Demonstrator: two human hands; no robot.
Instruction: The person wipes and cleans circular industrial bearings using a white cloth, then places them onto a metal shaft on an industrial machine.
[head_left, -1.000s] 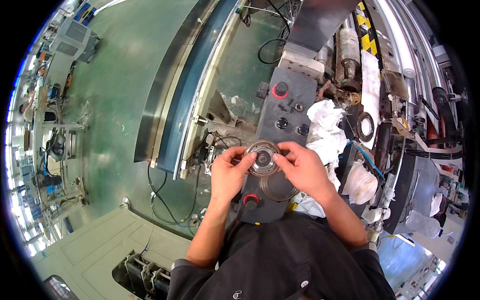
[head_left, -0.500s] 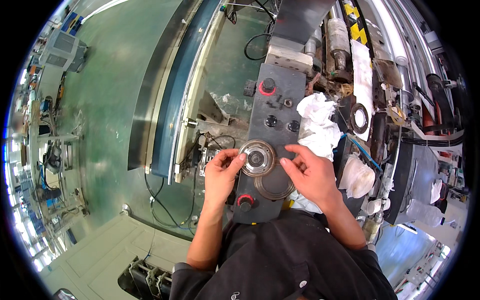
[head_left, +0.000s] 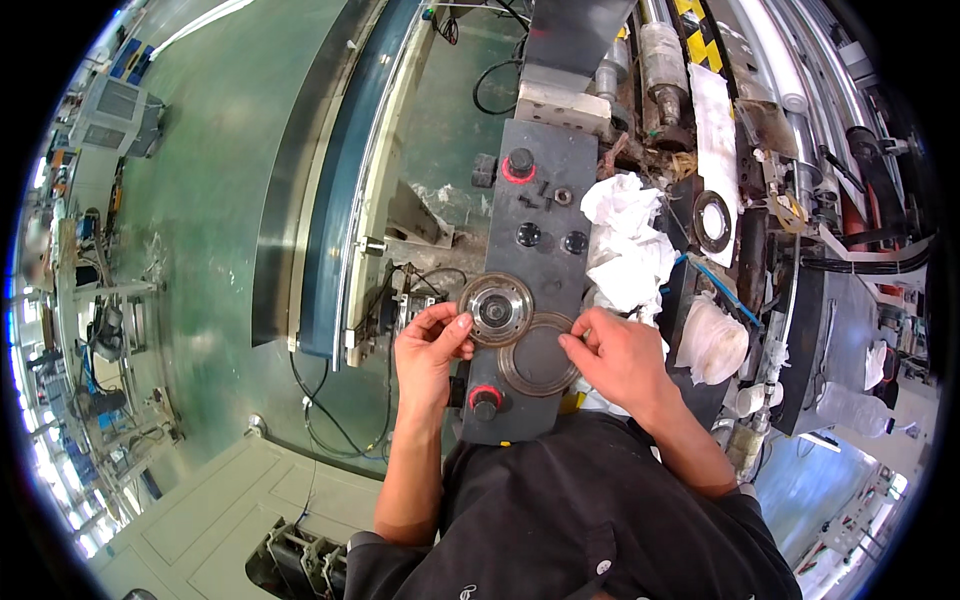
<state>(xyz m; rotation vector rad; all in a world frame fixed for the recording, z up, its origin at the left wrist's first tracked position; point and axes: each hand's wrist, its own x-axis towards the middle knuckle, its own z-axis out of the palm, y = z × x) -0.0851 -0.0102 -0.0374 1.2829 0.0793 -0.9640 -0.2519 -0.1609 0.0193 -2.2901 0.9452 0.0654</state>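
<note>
Item 1: round grey metal disc w/ hub at centre (head_left: 496, 309), pinched at its lower-left rim by fingers of left hand (head_left: 428, 345), held over upper part of dark grey steel panel (head_left: 535, 190). Item 2: flat dark metal ring plate (head_left: 540, 354), just below-right of disc and overlapping it, gripped at right edge by fingers of right hand (head_left: 615, 355). Nearby: red-ringed black knob (head_left: 485, 400) below ring plate, second red-ringed knob (head_left: 519, 164) near panel top, crumpled white rags (head_left: 625, 245) to right.

1 head-worn fisheye looks steeply down; close over the dark panel (head_left: 535, 260).
</note>
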